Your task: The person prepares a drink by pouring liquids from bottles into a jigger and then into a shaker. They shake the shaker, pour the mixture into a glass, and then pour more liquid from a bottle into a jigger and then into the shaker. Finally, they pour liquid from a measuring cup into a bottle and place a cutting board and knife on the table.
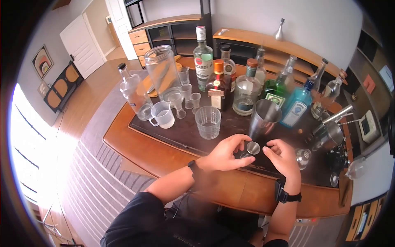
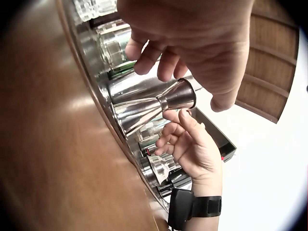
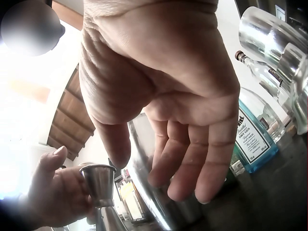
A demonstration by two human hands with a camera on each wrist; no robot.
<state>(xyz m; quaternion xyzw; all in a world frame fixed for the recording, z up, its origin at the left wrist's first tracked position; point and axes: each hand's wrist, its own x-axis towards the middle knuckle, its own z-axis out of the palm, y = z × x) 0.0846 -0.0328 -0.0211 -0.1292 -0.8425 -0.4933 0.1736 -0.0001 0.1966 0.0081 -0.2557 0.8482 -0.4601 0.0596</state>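
Note:
A steel double-ended jigger (image 1: 253,147) stands upright near the table's front edge, between the two hands. My left hand (image 1: 226,153) is beside it with fingers and thumb spread loosely; in the left wrist view the jigger (image 2: 180,96) shows beyond the left fingers (image 2: 149,57). On its other side the right hand (image 1: 284,159) hovers with relaxed, slightly bent fingers, and the right wrist view shows these fingers (image 3: 192,159) holding nothing. Whether any fingertip touches the jigger, I cannot tell. Just behind stands a tall steel shaker tin (image 1: 264,119).
An empty ribbed glass (image 1: 207,123), a measuring cup (image 1: 163,116) and several small glasses stand left. Several bottles, including a blue one (image 1: 297,105), line the back. At the right are a strainer-topped shaker (image 1: 303,158), a mixing tin (image 1: 328,136) and a stemmed glass (image 1: 356,168).

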